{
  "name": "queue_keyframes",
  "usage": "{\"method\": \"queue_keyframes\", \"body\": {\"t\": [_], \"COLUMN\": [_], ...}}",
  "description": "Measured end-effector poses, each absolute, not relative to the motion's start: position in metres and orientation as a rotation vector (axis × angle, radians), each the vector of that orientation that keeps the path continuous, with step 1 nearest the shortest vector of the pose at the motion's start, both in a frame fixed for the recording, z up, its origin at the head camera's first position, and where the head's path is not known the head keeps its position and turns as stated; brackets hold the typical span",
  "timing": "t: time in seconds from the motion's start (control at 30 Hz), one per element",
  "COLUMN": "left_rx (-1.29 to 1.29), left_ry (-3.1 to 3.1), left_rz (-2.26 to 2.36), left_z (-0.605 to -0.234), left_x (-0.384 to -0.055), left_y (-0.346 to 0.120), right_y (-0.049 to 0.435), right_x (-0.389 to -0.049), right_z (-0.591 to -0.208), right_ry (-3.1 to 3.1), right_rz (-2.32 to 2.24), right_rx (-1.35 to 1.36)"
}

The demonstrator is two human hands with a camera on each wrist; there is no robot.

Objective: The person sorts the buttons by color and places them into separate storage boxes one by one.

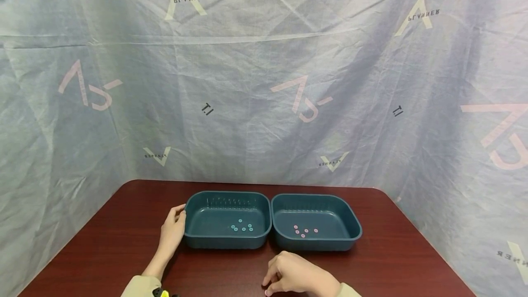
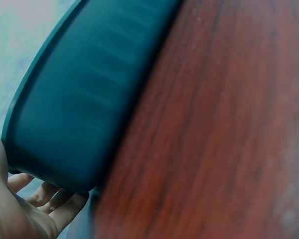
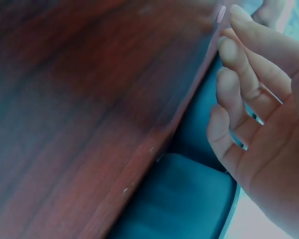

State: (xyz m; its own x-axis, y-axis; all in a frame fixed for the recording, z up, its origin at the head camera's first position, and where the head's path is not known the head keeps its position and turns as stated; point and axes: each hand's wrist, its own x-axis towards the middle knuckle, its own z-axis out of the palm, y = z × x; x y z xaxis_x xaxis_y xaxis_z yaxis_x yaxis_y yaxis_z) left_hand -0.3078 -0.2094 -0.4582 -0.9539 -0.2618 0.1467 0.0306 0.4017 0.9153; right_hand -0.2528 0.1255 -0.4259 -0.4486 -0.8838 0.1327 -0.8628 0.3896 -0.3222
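My left hand (image 1: pixel 172 229) is at the left end of the left dark teal tray (image 1: pixel 224 242), its fingers resting against the outer wall. The left wrist view shows these fingers (image 2: pixel 69 211) touching the tray's lower corner. Several small light-blue rings (image 1: pixel 244 229) lie inside that tray. My right hand (image 1: pixel 294 273) hovers over the table in front of the trays, its fingers loosely bent. Just beyond its thumb tip, a small pink piece (image 3: pixel 221 14) lies on the table, outside the fingers. Several small pink rings (image 1: pixel 306 231) lie in the right teal tray (image 1: pixel 315 244).
The two trays stand side by side on a dark red wood-grain table (image 1: pixel 396 242). Behind and beside it hangs a grey printed cloth (image 1: pixel 243 141). A yellow-and-black item (image 1: pixel 164 293) is at the left sleeve.
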Motion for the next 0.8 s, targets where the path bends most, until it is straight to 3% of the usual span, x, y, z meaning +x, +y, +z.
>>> {"method": "queue_keyframes", "body": {"t": [0.8], "left_rx": [0.215], "left_ry": [-2.396], "left_rz": [-1.561], "left_z": [-0.4593], "left_x": [-0.3084], "left_y": [-0.2093], "right_y": [0.1230], "right_x": [-0.2572], "right_z": [-0.4343], "right_ry": [2.619], "right_rz": [-0.539], "right_rx": [-1.609]}}
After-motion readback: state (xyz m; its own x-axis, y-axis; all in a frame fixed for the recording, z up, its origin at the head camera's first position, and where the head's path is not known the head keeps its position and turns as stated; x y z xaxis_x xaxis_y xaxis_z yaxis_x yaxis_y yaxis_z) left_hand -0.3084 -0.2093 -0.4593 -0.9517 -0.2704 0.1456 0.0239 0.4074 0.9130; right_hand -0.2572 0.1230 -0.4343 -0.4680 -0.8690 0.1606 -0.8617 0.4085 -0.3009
